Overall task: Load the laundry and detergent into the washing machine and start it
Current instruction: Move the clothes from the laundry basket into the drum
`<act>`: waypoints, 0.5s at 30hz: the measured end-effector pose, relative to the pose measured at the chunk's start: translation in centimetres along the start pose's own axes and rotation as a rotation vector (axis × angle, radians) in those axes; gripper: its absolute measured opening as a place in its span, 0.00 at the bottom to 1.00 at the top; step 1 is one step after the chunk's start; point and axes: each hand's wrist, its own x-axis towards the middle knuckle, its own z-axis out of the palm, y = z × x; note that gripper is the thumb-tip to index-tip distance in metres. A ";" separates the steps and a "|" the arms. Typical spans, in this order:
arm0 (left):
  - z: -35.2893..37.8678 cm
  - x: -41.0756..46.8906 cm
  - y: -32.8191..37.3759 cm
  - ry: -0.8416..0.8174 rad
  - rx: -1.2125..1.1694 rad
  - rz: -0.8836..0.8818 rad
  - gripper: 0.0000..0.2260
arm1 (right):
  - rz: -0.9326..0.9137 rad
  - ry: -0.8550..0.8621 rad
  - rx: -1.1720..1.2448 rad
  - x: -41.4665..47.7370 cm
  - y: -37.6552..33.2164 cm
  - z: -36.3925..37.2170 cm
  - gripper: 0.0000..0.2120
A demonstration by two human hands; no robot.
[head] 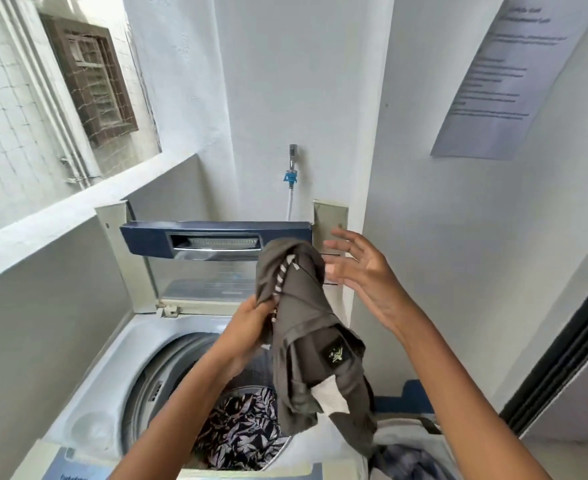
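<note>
A top-loading washing machine (88, 393) stands below me with its folding lid (216, 237) raised at the back. Inside the drum lies a dark garment with a leaf print (240, 431). My left hand (251, 320) grips an olive-grey garment (306, 341) with a striped drawstring, held above the drum's right side. My right hand (365, 271) is open, fingers spread, just right of the garment's top and not touching it. A pile of grey and blue laundry (406, 448) sits at the lower right beside the machine.
A tap with a blue hose fitting (291, 171) is on the wall behind the lid. A wall ledge (60, 216) runs along the left. A printed notice (514, 74) hangs on the right wall. A dark-framed door edge (562, 358) stands at the right.
</note>
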 end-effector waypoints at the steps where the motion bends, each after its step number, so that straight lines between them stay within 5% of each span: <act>1: -0.8 -0.1 0.2 0.024 -0.095 -0.018 0.08 | 0.016 0.020 -0.057 -0.1 0.7 -0.1 0.20; 4: -3.4 -0.3 0.9 0.158 -0.298 -0.081 0.11 | 0.133 0.032 -0.273 -1.0 3.0 0.3 0.04; 9: -6.6 -0.6 0.7 0.265 -0.573 -0.179 0.12 | 0.562 -0.455 -0.461 -2.6 6.8 3.0 0.34; 12: -7.0 -1.2 -0.2 0.247 -0.669 -0.156 0.22 | 0.625 -0.657 -0.264 -2.7 9.0 5.7 0.32; 15: -7.2 -1.9 -0.8 0.215 -0.748 -0.126 0.23 | 0.547 -0.502 -0.002 -2.4 10.2 8.2 0.21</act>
